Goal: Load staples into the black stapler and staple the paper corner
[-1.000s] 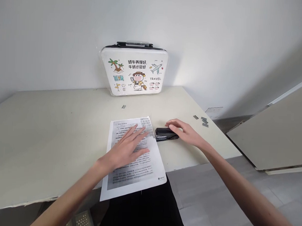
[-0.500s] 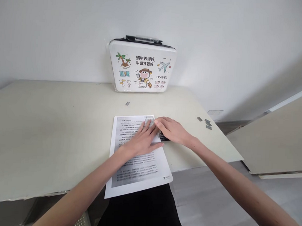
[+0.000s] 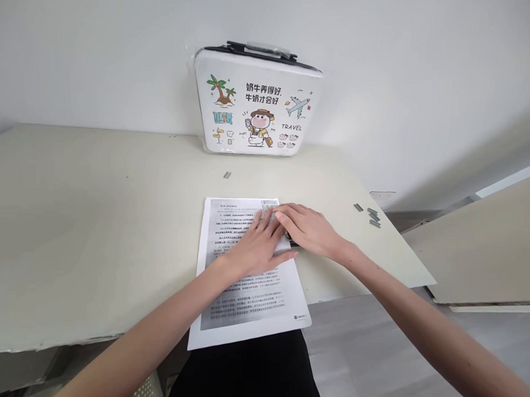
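A printed sheet of paper (image 3: 250,332) lies at the front of the table, its lower end reaching past the edge over my lap. My left hand (image 3: 257,248) is flat on the upper part of the paper, fingers spread and thumb out to the right. Just beside it, my right hand (image 3: 310,228) is closed over a black stapler (image 3: 292,242) at the paper's right edge. Most of the stapler is hidden beneath that hand; only a dark, partly shiny bit shows. The fingertips of both hands meet near the barcode at the paper's top right.
A white hard case (image 3: 258,104) with cartoon travel prints stands against the wall. One short staple strip (image 3: 227,175) lies in front of it, and several more staple strips (image 3: 374,215) lie toward the table's right edge. A pale panel (image 3: 486,249) leans at the right.
The view has shifted slightly, so the case, paper and hands appear a little displaced. Both hands keep nearly the same pose, with my right hand still over the stapler.
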Motion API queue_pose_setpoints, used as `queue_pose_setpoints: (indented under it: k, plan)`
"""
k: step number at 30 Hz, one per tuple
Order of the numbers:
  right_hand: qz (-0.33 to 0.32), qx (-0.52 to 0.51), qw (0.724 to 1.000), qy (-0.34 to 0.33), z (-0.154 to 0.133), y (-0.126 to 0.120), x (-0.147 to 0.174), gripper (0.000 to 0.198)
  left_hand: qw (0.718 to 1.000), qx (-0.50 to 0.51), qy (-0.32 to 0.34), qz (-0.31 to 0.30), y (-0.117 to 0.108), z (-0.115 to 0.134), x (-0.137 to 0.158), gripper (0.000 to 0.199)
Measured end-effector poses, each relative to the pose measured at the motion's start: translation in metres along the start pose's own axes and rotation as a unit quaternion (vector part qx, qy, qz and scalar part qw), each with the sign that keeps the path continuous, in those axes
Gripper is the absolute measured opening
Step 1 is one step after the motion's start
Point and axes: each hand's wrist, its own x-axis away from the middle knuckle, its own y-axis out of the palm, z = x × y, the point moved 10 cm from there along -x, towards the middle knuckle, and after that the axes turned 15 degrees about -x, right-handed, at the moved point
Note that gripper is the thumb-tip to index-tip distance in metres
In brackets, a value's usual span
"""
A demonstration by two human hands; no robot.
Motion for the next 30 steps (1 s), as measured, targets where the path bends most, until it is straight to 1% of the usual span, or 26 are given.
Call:
queue_pose_setpoints:
  k: [4,10,18,21,26,30]
  plan:
    - [-0.003,0.009,1.000,0.003,-0.001,0.001,0.000,0.051,1.000,-0.006,0.001,-0.001,0.002,0.000,0.000,0.085]
    - [-0.012,0.019,1.000,0.010,0.001,0.003,0.001,0.052,1.000,-0.009,0.002,0.008,0.001,0.001,0.000,0.083]
    - [-0.022,0.054,0.998,0.021,0.001,0.007,0.000,0.051,1.000,-0.004,0.002,0.011,0.002,0.002,-0.001,0.085]
    - [-0.029,0.038,0.998,0.030,0.001,0.006,0.001,0.051,1.000,0.001,-0.002,0.005,0.002,0.001,0.000,0.085]
    - [-0.021,-0.027,0.998,0.058,0.006,-0.003,0.004,0.051,1.000,0.008,-0.007,0.000,-0.001,0.001,0.001,0.082]
    - [-0.024,-0.016,0.998,0.060,0.007,-0.002,0.003,0.051,1.000,0.003,-0.008,-0.007,0.000,0.001,0.001,0.083]
